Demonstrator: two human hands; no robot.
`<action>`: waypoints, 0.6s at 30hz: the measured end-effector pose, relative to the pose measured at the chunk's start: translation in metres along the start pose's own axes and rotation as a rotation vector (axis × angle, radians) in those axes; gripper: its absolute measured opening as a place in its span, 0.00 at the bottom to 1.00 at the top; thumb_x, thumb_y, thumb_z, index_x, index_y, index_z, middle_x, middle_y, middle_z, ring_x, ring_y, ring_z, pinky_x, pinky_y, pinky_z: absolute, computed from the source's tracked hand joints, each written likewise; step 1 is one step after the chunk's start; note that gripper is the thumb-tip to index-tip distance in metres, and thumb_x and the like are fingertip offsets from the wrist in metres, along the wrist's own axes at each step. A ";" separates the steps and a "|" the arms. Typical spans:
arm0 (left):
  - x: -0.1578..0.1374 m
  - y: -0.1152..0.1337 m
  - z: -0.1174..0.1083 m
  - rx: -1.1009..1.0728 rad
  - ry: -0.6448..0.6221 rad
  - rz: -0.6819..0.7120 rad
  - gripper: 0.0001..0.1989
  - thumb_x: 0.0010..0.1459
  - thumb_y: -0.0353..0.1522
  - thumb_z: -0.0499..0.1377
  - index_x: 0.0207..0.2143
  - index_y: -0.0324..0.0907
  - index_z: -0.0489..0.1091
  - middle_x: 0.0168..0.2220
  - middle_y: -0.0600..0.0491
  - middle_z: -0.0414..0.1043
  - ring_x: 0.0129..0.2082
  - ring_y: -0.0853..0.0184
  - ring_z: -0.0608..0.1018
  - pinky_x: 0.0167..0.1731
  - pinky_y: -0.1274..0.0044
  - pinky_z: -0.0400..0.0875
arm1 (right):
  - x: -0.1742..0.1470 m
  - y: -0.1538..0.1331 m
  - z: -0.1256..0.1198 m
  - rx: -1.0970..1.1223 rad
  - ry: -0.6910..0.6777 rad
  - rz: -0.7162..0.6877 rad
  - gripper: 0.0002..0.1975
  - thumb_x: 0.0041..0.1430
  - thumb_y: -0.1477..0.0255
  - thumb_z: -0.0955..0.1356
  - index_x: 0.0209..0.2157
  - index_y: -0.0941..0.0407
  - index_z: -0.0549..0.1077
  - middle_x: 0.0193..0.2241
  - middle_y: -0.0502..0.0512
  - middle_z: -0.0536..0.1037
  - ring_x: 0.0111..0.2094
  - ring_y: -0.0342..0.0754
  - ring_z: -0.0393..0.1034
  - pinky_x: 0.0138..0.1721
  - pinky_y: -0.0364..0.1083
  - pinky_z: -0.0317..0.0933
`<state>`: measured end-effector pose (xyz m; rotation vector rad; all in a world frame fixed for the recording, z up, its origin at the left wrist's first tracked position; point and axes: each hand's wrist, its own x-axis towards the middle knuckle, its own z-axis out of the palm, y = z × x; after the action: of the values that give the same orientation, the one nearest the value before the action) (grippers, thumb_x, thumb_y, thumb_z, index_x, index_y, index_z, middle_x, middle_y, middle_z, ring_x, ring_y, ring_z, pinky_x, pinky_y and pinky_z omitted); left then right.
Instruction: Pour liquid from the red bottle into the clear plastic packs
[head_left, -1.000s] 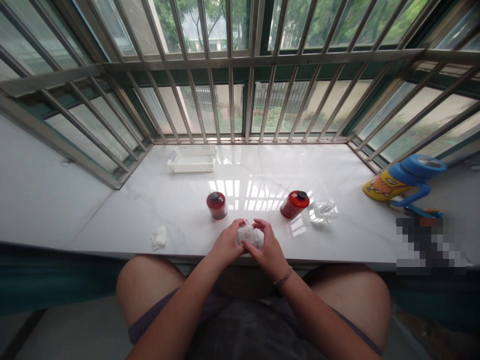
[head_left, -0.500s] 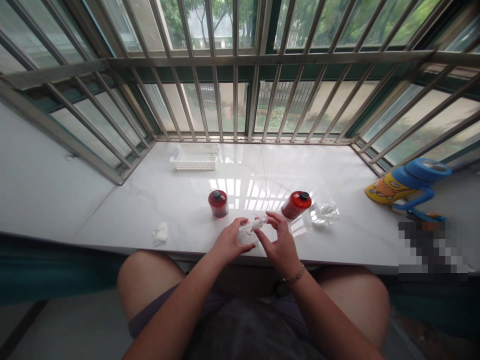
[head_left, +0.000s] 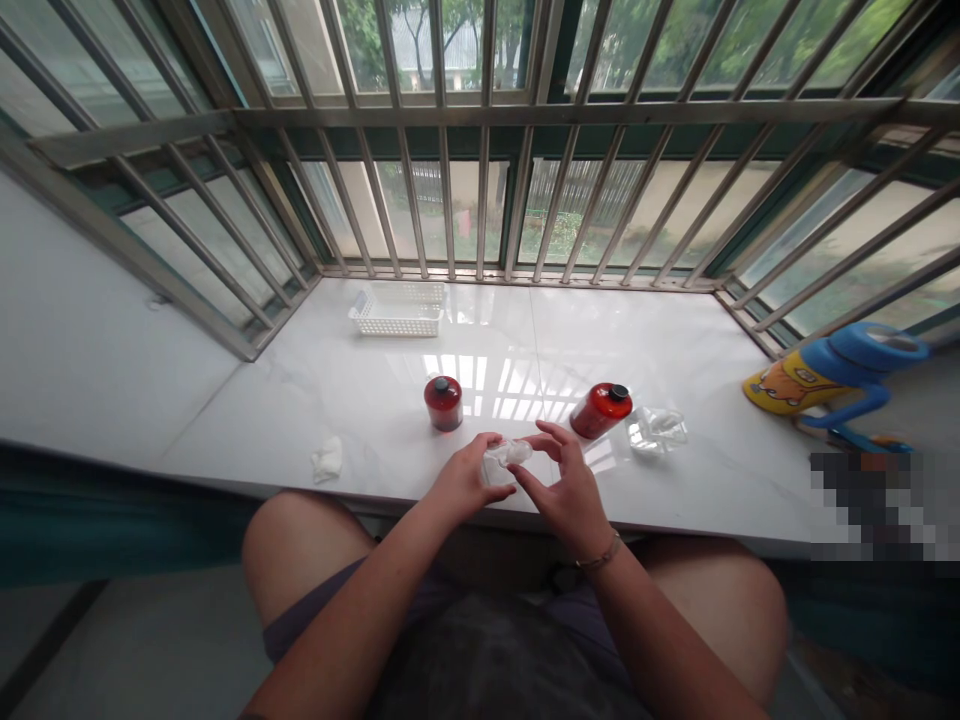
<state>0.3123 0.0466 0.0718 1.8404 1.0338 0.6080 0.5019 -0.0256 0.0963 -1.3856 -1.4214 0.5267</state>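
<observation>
Above the counter's front edge, my left hand (head_left: 461,478) grips a small clear plastic box (head_left: 491,475) by its left side, thumb below and fingers above. Inside its top lies a white, crumpled-looking piece (head_left: 513,452), too small to make out fully. My right hand (head_left: 564,478) is at the box's right end, its thumb and a fingertip around the white piece and the other fingers spread. Just beyond the hands stand two red bottles with black tops: the left bottle (head_left: 443,404) is upright, and the right bottle (head_left: 600,411) looks tilted through the lens.
A clear plastic tray (head_left: 657,432) lies right of the right bottle. Crumpled white tissue (head_left: 327,459) is at the left front. A white basket (head_left: 397,312) stands by the barred window. At the right are a blue and yellow flask (head_left: 832,370) and a blurred-out dark object (head_left: 877,505).
The white piece, raised between my right fingers before, has come down into the box's top. The whole view has shifted slightly; the bottles, tray and basket keep their places.
</observation>
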 end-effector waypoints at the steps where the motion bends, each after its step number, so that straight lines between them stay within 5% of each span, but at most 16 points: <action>1: 0.000 0.000 0.000 0.003 0.000 -0.002 0.35 0.50 0.37 0.77 0.59 0.49 0.69 0.56 0.48 0.80 0.50 0.54 0.84 0.48 0.67 0.78 | 0.000 0.000 0.000 -0.001 -0.003 0.009 0.34 0.64 0.63 0.77 0.67 0.50 0.63 0.49 0.58 0.83 0.52 0.58 0.82 0.61 0.63 0.73; 18: 0.000 0.000 0.001 0.010 0.005 -0.022 0.38 0.48 0.36 0.78 0.60 0.48 0.68 0.59 0.47 0.79 0.58 0.52 0.82 0.57 0.64 0.77 | -0.003 0.002 0.000 0.167 0.166 0.147 0.36 0.60 0.61 0.79 0.62 0.49 0.61 0.48 0.60 0.84 0.55 0.60 0.81 0.63 0.66 0.70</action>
<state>0.3129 0.0462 0.0719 1.8351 1.0606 0.5953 0.5022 -0.0282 0.0933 -1.3725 -1.1234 0.5971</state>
